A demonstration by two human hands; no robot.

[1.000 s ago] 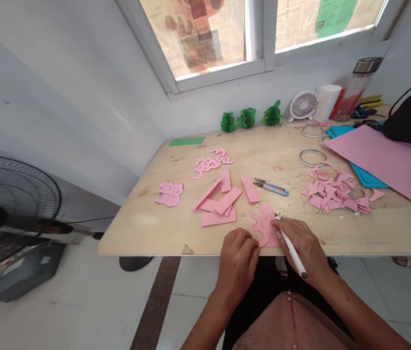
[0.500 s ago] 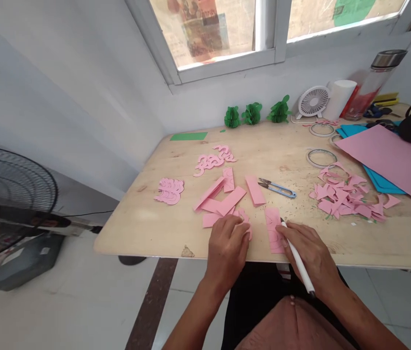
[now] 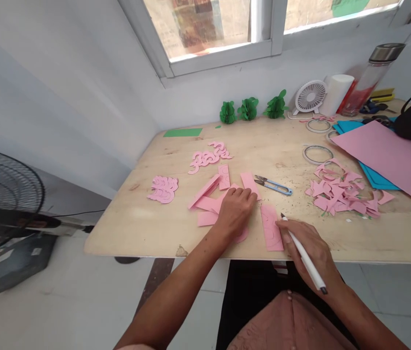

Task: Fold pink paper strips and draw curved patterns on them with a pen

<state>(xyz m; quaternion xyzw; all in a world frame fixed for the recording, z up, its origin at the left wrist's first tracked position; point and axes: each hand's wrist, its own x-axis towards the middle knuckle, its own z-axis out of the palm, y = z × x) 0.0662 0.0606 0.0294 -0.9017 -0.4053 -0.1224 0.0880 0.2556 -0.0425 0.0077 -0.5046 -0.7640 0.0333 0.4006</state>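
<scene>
My right hand (image 3: 309, 248) holds a white pen (image 3: 307, 262), its dark tip pointing at the table. The fingertips also rest at the edge of a pink paper strip (image 3: 271, 231) with curved lines drawn on it. My left hand (image 3: 236, 211) reaches over the loose pink strips, fingers bent forward and down. Its fingertips lie by a folded pink strip (image 3: 249, 183); whether they touch it is hard to see. A curved pink paper piece (image 3: 242, 236) is partly hidden under the left wrist. Blue-handled thread snips (image 3: 274, 185) lie beyond the drawn strip.
Cut pink shapes (image 3: 163, 188) are stacked at left, more curved pieces (image 3: 209, 156) behind. Pink scraps (image 3: 340, 192) pile up at right, near tape rolls (image 3: 318, 154) and a large pink sheet (image 3: 391, 155). Green paper figures (image 3: 248, 109) and a small fan (image 3: 310, 96) line the wall.
My left hand has moved from the curved pink piece forward and right, over the strips. My right hand keeps the pen, and more of the drawn strip shows. The view has shifted slightly.
</scene>
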